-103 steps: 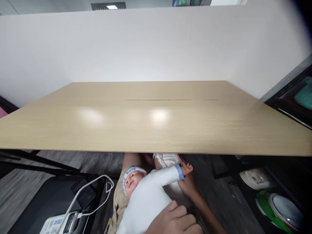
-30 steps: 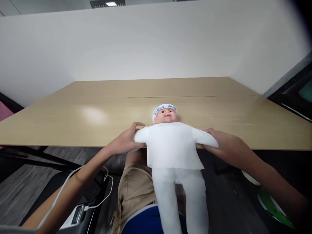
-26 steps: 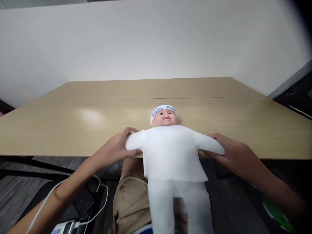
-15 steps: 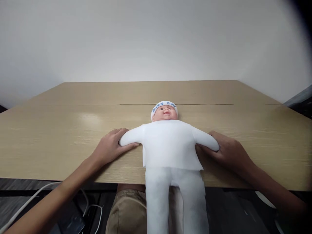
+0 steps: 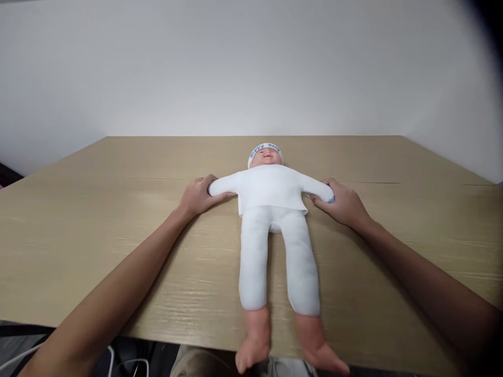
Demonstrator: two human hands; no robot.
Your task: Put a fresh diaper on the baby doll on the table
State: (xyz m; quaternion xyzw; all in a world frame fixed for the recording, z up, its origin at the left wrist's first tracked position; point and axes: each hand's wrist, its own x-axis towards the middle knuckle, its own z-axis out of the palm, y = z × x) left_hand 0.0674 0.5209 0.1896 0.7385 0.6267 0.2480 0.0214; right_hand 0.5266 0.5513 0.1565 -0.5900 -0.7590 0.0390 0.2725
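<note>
A baby doll [image 5: 271,189] in a white long-sleeved top, white trousers and a white headband with blue lettering lies on its back on the wooden table [image 5: 165,293]. Its head points to the far side, and its bare feet reach the near edge. My left hand [image 5: 200,196] is closed round the end of the doll's sleeved arm on the left. On the other side, my right hand [image 5: 341,201] grips the other sleeve end, where a bit of blue shows at the cuff. The doll's hands are hidden.
A pale wall [image 5: 251,68] rises behind the table's far edge. Below the near edge, my trousered lap [image 5: 196,362] and a white cable [image 5: 133,361] show in part against the dark floor area.
Both hands have moved forward over the table with the doll held by its arms. Its lower legs and feet have come into view, and the legs now rest on the tabletop.
</note>
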